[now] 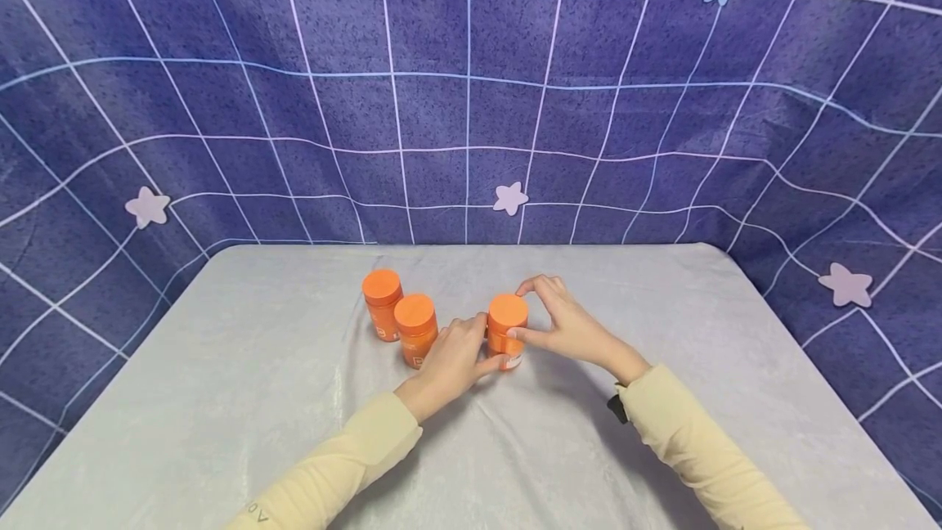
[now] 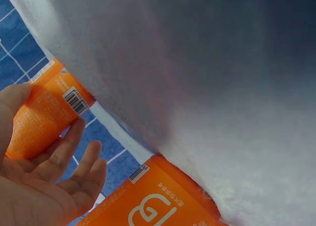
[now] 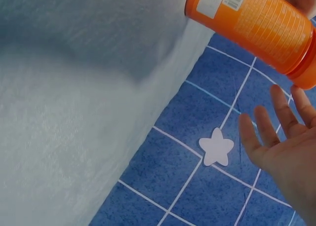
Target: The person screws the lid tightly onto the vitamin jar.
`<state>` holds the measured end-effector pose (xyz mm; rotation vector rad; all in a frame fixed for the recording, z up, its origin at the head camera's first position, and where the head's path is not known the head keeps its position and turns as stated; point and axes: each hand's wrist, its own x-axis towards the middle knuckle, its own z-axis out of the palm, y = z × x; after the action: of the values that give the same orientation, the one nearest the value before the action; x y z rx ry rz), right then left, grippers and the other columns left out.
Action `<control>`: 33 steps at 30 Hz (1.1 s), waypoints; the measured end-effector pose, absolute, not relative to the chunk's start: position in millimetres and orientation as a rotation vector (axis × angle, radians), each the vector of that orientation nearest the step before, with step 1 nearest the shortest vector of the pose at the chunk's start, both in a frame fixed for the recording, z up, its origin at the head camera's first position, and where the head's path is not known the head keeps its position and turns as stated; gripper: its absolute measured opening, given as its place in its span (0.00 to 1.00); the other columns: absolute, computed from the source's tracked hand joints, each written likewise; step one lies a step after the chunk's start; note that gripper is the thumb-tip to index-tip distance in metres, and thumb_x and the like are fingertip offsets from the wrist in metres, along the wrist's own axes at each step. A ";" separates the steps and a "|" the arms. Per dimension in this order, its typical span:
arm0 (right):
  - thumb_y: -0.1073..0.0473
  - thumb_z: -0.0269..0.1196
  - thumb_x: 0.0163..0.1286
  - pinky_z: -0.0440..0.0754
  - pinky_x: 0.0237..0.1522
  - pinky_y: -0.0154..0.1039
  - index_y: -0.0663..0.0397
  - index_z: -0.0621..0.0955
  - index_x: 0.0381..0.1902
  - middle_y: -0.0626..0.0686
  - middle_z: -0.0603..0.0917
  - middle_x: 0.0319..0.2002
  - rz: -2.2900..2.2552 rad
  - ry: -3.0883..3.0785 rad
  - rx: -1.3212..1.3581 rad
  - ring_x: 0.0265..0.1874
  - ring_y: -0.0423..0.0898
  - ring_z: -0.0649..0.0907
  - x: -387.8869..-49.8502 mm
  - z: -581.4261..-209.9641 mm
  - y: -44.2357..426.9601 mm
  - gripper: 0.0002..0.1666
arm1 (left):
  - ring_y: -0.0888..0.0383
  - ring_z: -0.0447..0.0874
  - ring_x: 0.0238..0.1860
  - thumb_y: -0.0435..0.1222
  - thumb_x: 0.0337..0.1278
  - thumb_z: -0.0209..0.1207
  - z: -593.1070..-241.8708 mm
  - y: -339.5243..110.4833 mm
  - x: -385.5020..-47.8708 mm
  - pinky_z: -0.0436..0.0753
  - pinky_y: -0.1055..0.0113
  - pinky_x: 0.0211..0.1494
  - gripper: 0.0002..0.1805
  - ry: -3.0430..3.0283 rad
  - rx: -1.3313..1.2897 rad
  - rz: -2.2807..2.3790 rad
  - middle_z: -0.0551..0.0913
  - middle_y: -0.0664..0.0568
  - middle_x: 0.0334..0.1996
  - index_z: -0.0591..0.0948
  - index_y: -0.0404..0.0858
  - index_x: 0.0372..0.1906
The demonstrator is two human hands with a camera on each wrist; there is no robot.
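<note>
An orange pill bottle (image 1: 508, 313) with an orange lid stands upright near the middle of the table. My left hand (image 1: 455, 357) grips its lower body from the left, thumb in front and fingers behind. From the right, my right hand (image 1: 565, 325) pinches the upper part, with its thumb at the front and a forefinger at the lid. The right wrist view shows the other right fingers (image 3: 266, 129) spread apart off the bottle. Two similar bottles stand left of my left hand: the nearer one (image 1: 416, 316), partly hidden by it, and a farther one (image 1: 382, 289).
A pale grey cloth covers the table (image 1: 221, 399). Behind and at both sides hangs a blue-purple curtain (image 1: 441, 105) with a grid pattern and stars. A dark object (image 1: 618, 408) shows at the right sleeve cuff.
</note>
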<state>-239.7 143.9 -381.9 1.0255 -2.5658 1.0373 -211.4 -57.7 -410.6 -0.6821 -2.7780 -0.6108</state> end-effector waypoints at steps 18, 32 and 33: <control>0.60 0.59 0.54 0.64 0.59 0.54 0.53 0.70 0.58 0.52 0.71 0.57 0.926 -2.540 1.259 0.59 0.49 0.65 -245.8 -373.5 150.5 0.30 | 0.55 0.76 0.33 0.52 0.45 0.64 -410.8 -57.9 -211.6 0.75 0.62 0.36 0.26 -2.790 -0.685 -0.619 0.80 0.52 0.30 0.74 0.38 0.44; 0.54 0.64 0.56 0.65 0.59 0.53 0.53 0.72 0.53 0.53 0.73 0.55 0.986 -2.538 1.179 0.57 0.48 0.66 -243.9 -377.1 149.2 0.27 | 0.55 0.77 0.34 0.53 0.45 0.64 -409.6 -57.7 -211.9 0.76 0.60 0.38 0.28 -2.817 -0.672 -0.650 0.81 0.52 0.33 0.74 0.38 0.46; 0.53 0.65 0.56 0.65 0.59 0.52 0.53 0.72 0.53 0.51 0.73 0.54 1.000 -2.540 1.160 0.57 0.48 0.66 -243.3 -377.5 148.6 0.27 | 0.55 0.76 0.34 0.53 0.45 0.64 -409.7 -57.7 -212.0 0.76 0.60 0.38 0.27 -2.820 -0.670 -0.650 0.81 0.52 0.32 0.74 0.39 0.46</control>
<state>-243.3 148.6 -377.5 1.1597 -2.5401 0.9999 -212.0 -57.7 -409.7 -0.6701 -2.8198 -0.6502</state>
